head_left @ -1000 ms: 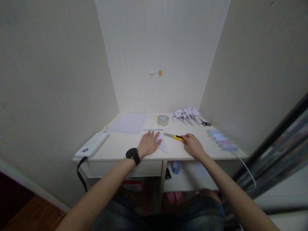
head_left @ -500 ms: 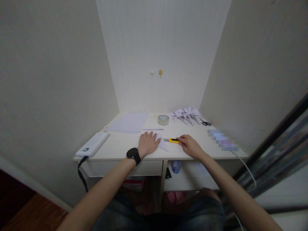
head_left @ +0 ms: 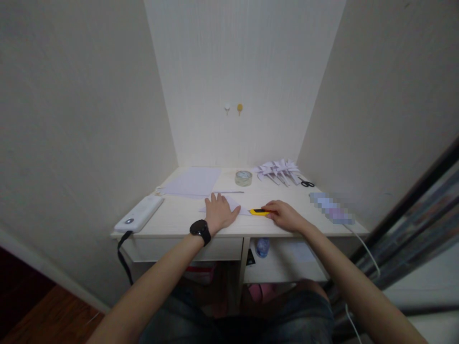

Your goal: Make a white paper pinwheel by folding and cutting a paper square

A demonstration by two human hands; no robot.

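My left hand point(head_left: 219, 211) lies flat with spread fingers on a folded, pointed piece of white paper point(head_left: 234, 202), covering its middle. A black watch sits on that wrist. In my right hand point(head_left: 285, 215) is a yellow and black utility knife point(head_left: 258, 212). Its front end points left and meets the paper's right corner; whether the blade lies inside the fold I cannot tell. Behind the left hand a thin rolled paper stick point(head_left: 233, 192) rests on the desk.
White paper sheets point(head_left: 191, 181) lie at the back left, with a tape roll point(head_left: 243, 178) at the back middle. Paper pinwheels point(head_left: 278, 169) and black scissors point(head_left: 307, 183) are at the back right. A white power bank point(head_left: 140, 213) and a blurred phone point(head_left: 332, 208) flank the desk point(head_left: 179, 222).
The paper has turned under my left hand, its right corner now higher and its left corner showing. The knife has shifted slightly right, its front end now at that corner.
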